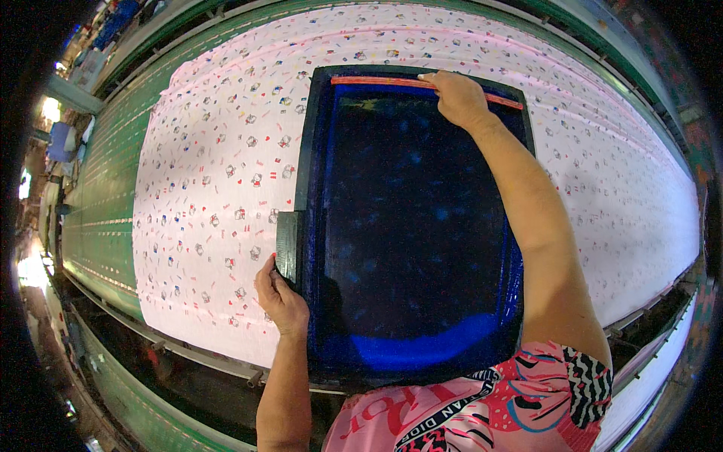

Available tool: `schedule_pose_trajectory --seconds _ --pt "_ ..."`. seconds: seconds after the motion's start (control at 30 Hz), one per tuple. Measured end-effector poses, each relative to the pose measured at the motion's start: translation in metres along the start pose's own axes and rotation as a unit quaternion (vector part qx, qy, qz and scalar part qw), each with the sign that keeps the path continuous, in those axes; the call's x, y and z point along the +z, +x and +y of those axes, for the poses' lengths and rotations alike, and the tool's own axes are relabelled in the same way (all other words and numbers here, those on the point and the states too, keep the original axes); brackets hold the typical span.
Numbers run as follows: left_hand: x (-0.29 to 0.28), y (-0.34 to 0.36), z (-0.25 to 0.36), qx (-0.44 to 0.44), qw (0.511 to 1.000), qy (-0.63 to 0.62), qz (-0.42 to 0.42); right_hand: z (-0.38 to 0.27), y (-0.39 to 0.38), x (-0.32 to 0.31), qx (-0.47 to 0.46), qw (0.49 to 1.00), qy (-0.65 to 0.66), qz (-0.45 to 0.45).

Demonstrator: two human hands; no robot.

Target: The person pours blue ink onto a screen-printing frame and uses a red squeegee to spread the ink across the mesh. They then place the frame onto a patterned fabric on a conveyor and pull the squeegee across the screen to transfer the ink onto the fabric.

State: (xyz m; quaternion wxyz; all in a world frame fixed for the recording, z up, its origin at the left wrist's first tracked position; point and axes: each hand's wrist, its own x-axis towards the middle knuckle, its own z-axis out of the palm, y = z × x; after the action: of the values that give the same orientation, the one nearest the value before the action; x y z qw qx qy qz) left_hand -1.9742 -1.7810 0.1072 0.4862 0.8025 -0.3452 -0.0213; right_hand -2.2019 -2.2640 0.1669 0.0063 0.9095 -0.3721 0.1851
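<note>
A dark screen printing frame (303, 181) lies on pale pink printed cloth (203, 218). Blue ink (429, 343) is pooled along the near end of its mesh, with smears elsewhere. Across the far end inside the frame rests a long red-orange squeegee (376, 80). My right hand (461, 99) is closed on the squeegee right of its middle, the arm stretched over the frame's right side. At the frame's left side, my left hand (283, 301) has its fingers closed at the lower end of a dark block-shaped handle (288, 242); part of that grip is hidden.
The cloth, patterned with small figures and red marks, covers a long green table (105, 218) whose surface shows at the left. A metal rail (203, 360) runs along the table's near edge. Another green surface (143, 407) lies beyond a dark gap at lower left.
</note>
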Motion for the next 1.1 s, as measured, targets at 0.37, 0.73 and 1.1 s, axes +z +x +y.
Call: schedule_pose_trajectory --seconds 0.37,0.73,1.1 --pt "-0.001 0.001 0.000 0.018 0.999 0.035 0.000 0.001 0.001 -0.027 -0.003 0.986 -0.007 -0.166" --pt "-0.004 0.008 -0.009 0.040 0.999 -0.004 -0.020 -0.110 -0.164 -0.086 -0.006 0.968 0.028 -0.248" --pt "-0.001 0.009 -0.006 0.046 0.997 -0.028 -0.058 -0.247 -0.365 -0.142 0.012 0.967 0.034 -0.251"
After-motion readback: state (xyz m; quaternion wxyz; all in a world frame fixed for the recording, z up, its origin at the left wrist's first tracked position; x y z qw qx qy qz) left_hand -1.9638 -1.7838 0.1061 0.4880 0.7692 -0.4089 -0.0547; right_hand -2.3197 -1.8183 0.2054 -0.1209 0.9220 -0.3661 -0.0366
